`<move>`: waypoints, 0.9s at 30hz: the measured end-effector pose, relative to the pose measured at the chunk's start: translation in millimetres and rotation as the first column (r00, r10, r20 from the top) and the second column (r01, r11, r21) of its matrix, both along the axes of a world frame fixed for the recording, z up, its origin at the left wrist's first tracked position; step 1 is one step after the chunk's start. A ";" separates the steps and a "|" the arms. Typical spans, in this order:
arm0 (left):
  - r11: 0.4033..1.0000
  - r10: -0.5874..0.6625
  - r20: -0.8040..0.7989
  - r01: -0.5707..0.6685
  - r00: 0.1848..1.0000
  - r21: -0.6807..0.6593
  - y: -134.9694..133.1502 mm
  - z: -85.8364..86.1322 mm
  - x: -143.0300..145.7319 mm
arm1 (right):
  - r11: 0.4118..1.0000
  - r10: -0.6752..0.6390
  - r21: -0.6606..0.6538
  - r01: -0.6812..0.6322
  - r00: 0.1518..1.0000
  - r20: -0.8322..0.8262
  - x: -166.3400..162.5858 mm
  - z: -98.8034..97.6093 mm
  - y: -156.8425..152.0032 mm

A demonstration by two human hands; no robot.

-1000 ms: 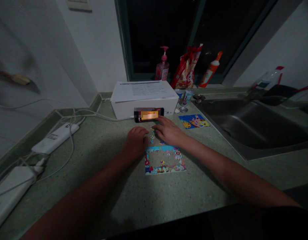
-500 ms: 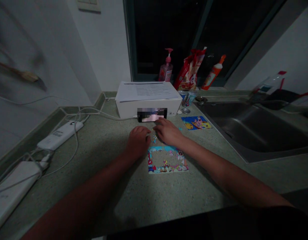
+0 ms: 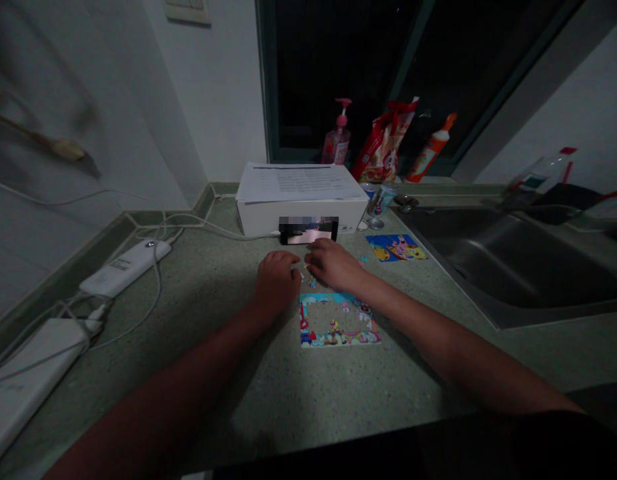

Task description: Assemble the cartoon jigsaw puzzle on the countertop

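A small colourful jigsaw frame (image 3: 339,322) lies on the green speckled counter (image 3: 288,393), its middle unfilled. Just beyond it my left hand (image 3: 277,279) rests knuckles up with fingers curled over loose puzzle pieces (image 3: 308,275). My right hand (image 3: 335,262) lies beside it, fingers bent down onto the same pieces. Whether either hand grips a piece is hidden. A lit phone (image 3: 309,231) leans against a white box (image 3: 301,203) right behind the hands. A cartoon picture card (image 3: 395,247) lies to the right.
A steel sink (image 3: 513,263) fills the right. Bottles and a red bag (image 3: 385,143) stand on the sill by the dark window. White power adapters (image 3: 125,267) and cables lie at the left along the wall.
Both hands stayed over the loose pieces with only slight finger shifts. The phone screen changed from orange to pale pink. The camera view drifted a little.
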State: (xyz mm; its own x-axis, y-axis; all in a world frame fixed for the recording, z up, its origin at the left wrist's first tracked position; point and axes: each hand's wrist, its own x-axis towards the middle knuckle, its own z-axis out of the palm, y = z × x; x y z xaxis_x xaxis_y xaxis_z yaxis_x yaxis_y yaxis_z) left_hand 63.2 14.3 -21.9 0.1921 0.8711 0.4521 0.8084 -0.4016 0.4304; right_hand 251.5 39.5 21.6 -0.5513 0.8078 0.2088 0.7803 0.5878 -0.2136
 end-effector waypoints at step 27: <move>0.999 -0.051 0.025 0.051 0.998 -0.006 -1.8 6.0 -1.2 | 0.999 -0.005 -0.038 0.010 0.989 0.149 -13.0 13.0 11.9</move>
